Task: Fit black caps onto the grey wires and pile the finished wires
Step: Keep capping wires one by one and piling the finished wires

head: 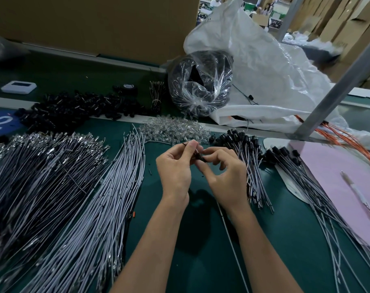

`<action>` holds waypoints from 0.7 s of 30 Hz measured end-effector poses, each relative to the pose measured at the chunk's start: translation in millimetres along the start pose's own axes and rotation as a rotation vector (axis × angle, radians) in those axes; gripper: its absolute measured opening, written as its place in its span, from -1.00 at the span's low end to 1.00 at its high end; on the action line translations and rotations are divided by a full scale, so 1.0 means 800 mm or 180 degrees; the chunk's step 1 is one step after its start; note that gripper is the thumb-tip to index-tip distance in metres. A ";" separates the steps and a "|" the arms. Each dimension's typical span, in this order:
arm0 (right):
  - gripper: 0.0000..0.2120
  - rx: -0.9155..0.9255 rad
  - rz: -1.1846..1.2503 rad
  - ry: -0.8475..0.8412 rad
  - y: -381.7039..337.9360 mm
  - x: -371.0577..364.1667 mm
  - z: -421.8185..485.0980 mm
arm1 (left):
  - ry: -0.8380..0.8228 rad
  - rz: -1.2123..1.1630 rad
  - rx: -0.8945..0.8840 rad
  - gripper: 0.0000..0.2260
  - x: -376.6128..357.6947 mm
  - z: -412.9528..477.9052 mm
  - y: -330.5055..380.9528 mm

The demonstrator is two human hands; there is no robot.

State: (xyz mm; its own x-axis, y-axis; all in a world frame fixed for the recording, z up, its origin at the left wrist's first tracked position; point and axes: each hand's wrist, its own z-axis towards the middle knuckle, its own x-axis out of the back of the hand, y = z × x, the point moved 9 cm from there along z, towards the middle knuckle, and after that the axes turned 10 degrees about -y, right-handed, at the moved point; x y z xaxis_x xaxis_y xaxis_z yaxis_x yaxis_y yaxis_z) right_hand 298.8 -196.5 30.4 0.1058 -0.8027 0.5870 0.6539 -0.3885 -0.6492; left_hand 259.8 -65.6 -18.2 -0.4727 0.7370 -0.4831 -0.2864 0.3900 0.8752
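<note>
Black cap [200,157], pinched by the right hand [224,178] between thumb and forefinger, meets a thin wire end [185,144] pinched by the left hand [175,168] above the green table [201,261]. Uncapped grey wires [108,208] fan out to the left. Finished wires [249,166] with caps lie piled just right, and loose black caps [59,111] heap farther back.

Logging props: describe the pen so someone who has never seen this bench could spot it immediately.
From the big white sack at the back right, follow the grey metal post down to the pink sheet. The pen lies diagonally on that sheet, near the right edge of the picture. It is one thick, pale stick, unlike the thin capped wires fanned beside it.
</note>
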 end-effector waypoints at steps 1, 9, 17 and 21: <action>-0.88 -0.0069 0.0089 -0.0089 0.003 -0.002 0.001 | 0.0061 0.0008 -0.0045 -0.83 0.002 0.000 0.002; -0.84 -0.0862 0.1236 -0.0972 0.013 -0.030 -0.004 | 0.0347 0.0052 -0.0182 -0.86 0.018 0.001 0.009; -0.90 -0.1168 0.1832 -0.1493 -0.018 -0.021 0.001 | -0.0286 -0.0385 -0.0313 -0.88 0.000 0.000 0.032; -0.91 -0.1184 0.2068 -0.1764 -0.041 0.000 -0.032 | -0.1224 -0.0125 -0.0373 -0.87 -0.040 -0.025 0.053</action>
State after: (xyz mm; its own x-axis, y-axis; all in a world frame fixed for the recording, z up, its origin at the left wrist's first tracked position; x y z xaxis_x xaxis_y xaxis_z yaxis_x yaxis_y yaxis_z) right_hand 258.3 -195.5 39.4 0.7721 -0.6201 0.1390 0.0689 -0.1357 -0.9884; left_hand 246.2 -83.7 33.7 -0.1195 0.8843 -0.4514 -0.4015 0.3727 0.8366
